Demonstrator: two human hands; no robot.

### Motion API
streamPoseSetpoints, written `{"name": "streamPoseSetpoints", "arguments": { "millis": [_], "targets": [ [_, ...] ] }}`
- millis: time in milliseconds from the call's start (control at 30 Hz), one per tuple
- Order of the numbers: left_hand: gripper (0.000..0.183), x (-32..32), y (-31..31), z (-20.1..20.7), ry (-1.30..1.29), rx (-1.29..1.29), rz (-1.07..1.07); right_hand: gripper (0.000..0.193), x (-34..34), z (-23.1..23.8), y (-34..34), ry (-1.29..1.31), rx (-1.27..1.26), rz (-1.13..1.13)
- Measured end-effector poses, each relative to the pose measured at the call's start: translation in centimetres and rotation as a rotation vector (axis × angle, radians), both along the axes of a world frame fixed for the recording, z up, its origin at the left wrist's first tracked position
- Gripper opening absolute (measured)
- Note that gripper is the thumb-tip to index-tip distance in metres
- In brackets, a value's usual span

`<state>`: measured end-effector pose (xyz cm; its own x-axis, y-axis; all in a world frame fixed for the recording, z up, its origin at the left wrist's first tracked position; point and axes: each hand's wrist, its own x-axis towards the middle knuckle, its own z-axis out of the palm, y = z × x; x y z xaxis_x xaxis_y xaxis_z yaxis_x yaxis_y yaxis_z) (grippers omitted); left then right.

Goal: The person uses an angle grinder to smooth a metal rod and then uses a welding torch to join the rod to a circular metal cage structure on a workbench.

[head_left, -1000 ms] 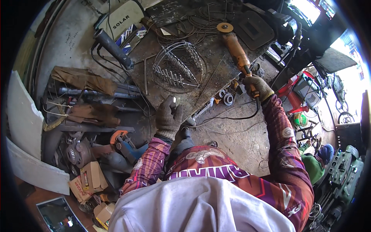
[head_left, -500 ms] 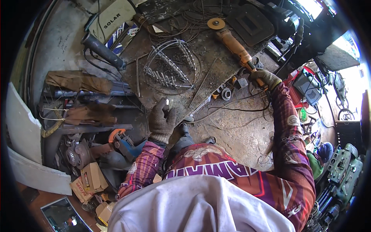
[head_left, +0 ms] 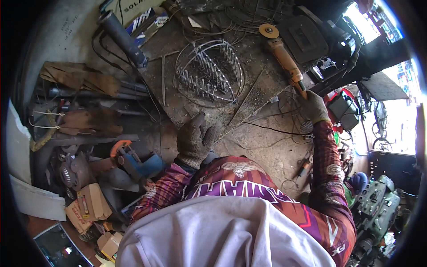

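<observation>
My left hand (head_left: 194, 139), in a grey-brown work glove, is at the table's near edge with its fingers curled. A small pale bit shows at a fingertip; I cannot make out what it is. My right hand (head_left: 314, 107), gloved too, is closed around the rear end of an orange angle grinder (head_left: 285, 58). The grinder points away over the table's right side, its tan disc (head_left: 268, 30) at the far end. Between my hands and farther off, a round metal frame (head_left: 213, 73) with rows of short rods lies on the dark metal table (head_left: 178, 109).
Loose rods (head_left: 247, 94) and wires lie on the table; a black welding mask (head_left: 307, 36) is at its far right. A dark cylinder (head_left: 122, 39) leans at the left. Shelves of pipes, a blue-and-orange tool (head_left: 141, 163) and cartons (head_left: 93, 202) fill the left side.
My right hand has drawn back toward the grinder's rear end. The grinder has shifted slightly right. My left hand stays curled near the table edge. The whole view has shifted somewhat.
</observation>
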<state>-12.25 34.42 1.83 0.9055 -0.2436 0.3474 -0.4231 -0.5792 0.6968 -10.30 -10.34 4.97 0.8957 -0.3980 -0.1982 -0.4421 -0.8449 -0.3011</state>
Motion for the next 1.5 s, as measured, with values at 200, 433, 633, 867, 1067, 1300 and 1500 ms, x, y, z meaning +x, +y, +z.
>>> {"name": "streamPoseSetpoints", "arguments": {
  "millis": [200,433,633,867,1067,1300,1500],
  "targets": [
    [0.044,0.6,0.2,-1.5,-0.079,-0.072,-0.084,0.041,1.5,-2.0,-6.5,-0.035,0.23,-0.022],
    [0.053,0.7,-0.2,-0.9,-0.088,-0.014,-0.052,0.044,3.2,-2.6,-9.0,-0.055,0.098,0.114],
    [0.04,0.2,-0.5,0.6,0.066,-0.028,-0.017,0.048,3.1,-0.3,-7.5,0.014,0.061,0.112],
    [0.037,-2.4,-7.7,3.9,-0.203,0.441,0.185,0.053,2.3,0.7,-6.0,-0.231,-0.092,0.137],
    [0.03,-1.2,-15.3,4.3,0.016,0.514,0.182,0.053,1.5,1.5,-5.7,-0.788,0.139,0.345],
    [0.025,-0.9,-16.8,3.3,0.129,0.561,0.34,0.05,0.6,1.9,-4.2,-0.697,0.434,0.616],
    [0.026,-0.6,-16.8,2.7,0.185,0.559,0.404,0.048,1.1,2.4,-4.7,-0.685,0.444,0.68]
  ]
}}
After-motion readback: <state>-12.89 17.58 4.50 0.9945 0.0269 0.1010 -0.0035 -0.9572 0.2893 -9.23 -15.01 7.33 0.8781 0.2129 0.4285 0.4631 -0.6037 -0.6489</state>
